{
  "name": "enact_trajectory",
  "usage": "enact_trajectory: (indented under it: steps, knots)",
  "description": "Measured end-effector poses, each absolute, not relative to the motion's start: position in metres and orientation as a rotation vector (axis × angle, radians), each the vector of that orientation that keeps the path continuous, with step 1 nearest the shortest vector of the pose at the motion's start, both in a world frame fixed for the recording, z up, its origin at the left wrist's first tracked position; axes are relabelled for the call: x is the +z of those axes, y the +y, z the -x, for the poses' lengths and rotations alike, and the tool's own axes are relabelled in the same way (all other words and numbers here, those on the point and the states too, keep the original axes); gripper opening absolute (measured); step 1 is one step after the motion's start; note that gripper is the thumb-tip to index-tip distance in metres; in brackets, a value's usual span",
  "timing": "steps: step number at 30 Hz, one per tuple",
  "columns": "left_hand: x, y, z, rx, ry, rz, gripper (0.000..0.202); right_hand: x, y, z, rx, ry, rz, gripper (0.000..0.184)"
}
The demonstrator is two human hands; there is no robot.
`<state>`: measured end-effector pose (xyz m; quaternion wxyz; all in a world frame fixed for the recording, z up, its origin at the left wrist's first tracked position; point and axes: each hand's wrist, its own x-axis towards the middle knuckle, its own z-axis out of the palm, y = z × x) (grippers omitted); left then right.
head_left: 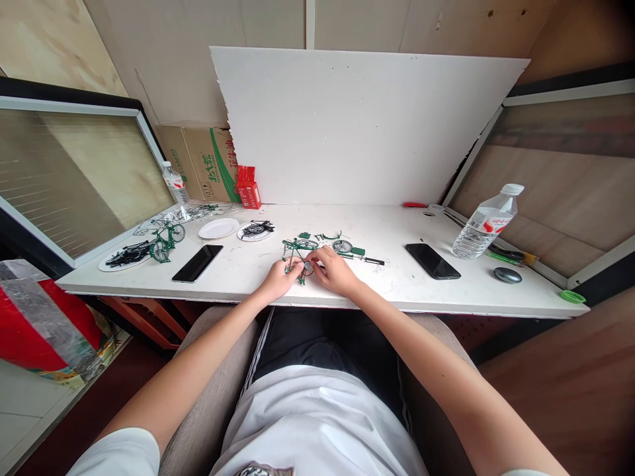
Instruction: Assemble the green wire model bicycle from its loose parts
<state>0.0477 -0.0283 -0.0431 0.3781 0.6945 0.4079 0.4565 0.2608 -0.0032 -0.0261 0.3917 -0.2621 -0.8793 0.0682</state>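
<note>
A green model bicycle [296, 245] lies on the white table in front of me, partly covered by my fingers. My left hand [280, 281] grips its near part between thumb and fingers. My right hand [335, 272] is closed in a pinch at the same spot, and what its fingertips hold is too small to make out. Between the hands shows a small dark round part [308, 267]. Just beyond and right of my right hand lie a loose spoked wheel [342, 246], a green flat piece [358, 251] and a thin black strip [374, 262].
A finished-looking green bicycle [167, 240] stands at the left by a plate [103, 266] of black parts. Another plate [242, 236] holds black pieces beside a white plate [218, 228]. Phones [197, 263] [432, 261] flank me; a water bottle [483, 225] stands right.
</note>
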Motion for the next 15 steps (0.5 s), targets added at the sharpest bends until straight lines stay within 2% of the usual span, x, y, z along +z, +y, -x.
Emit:
enact_trajectory:
  steps: [15]
  knots:
    - [-0.0417, -0.0308, -0.0481, 1.173, 1.064, -1.81, 0.032, -0.0261, -0.0038, -0.2608, 0.181, -2.236, 0.695, 0.017]
